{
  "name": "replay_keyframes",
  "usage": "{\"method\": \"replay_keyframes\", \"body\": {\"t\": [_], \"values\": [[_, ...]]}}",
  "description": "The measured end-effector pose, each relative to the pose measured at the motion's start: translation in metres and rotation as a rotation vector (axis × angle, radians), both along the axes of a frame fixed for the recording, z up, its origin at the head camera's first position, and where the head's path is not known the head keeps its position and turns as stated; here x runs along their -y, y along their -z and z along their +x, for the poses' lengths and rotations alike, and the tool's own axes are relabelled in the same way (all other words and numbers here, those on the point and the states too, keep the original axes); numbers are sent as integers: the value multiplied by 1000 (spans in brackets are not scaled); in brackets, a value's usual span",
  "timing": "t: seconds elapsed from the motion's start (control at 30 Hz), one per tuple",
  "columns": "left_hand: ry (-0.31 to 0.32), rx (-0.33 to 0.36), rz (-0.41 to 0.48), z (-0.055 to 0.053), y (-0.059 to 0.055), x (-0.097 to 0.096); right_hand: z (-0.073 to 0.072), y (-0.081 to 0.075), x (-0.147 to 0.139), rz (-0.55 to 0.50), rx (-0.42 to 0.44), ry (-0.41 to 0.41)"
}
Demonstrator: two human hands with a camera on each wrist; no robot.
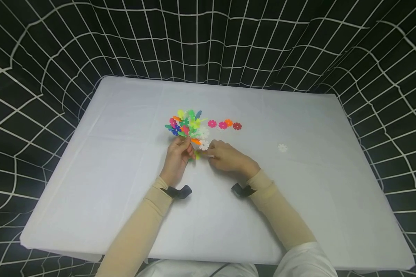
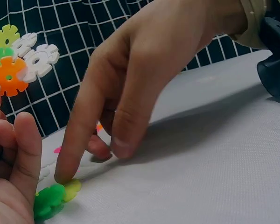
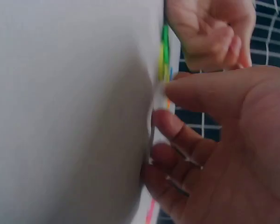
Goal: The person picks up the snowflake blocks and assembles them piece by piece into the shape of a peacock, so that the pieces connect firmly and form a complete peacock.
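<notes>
My left hand [image 1: 176, 156] pinches a cluster of interlocked flower-shaped plastic discs [image 1: 185, 122] in many colours, held up over the table. An orange disc [image 2: 8, 77] and a white disc [image 2: 40, 61] show on the cluster's near side in the left wrist view. Just right of it, my right hand [image 1: 228, 157] reaches down with the index finger extended. That fingertip is right at the edge of a green disc [image 2: 49, 201], which overlaps a yellow disc [image 2: 73, 189] low on the tabletop. The right thumb stands apart from the index finger, gripping nothing visible.
Beyond the right hand lie two pink discs [image 1: 212, 123], an orange disc [image 1: 228, 122] and a dark red disc [image 1: 237, 126]. Farther right, a lone white disc [image 1: 282, 147] lies on the white-covered table [image 1: 315, 200]. Dark curtains with a white grid [image 1: 208, 42] surround the table.
</notes>
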State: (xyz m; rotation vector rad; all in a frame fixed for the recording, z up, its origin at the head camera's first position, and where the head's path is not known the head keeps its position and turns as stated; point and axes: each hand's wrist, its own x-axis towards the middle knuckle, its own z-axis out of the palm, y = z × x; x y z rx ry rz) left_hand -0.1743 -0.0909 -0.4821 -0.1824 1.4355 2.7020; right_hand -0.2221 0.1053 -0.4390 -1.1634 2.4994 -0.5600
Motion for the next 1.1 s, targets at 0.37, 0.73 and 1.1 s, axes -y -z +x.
{"method": "replay_keyframes", "body": {"t": [0.37, 0.73, 1.1], "values": [[34, 11, 11, 0, 0, 0, 9, -1, 8, 90, -54, 154], [47, 4, -14, 1, -1, 0, -4, -14, -4, 41, 64, 317], [70, -48, -85, 1, 1, -3, -7, -37, -16, -463, 74, 429]]}}
